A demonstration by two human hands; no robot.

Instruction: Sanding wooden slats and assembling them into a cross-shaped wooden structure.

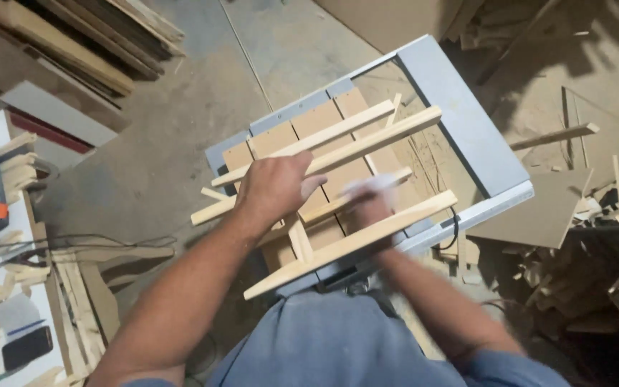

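The pale wooden slat frame (338, 193) lies on the grey counter (467, 129), its long slats running from lower left to upper right, with the left hand (274, 186) pressing flat, fingers spread, on a slat, while the blurred right hand (370, 204) has a grip I cannot tell.

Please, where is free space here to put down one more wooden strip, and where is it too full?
Bare concrete floor lies between the grey stand and the stacked boards. The stand's top is crowded: wooden strips lie under the left hand and the blurred right hand. Offcuts clutter the right.
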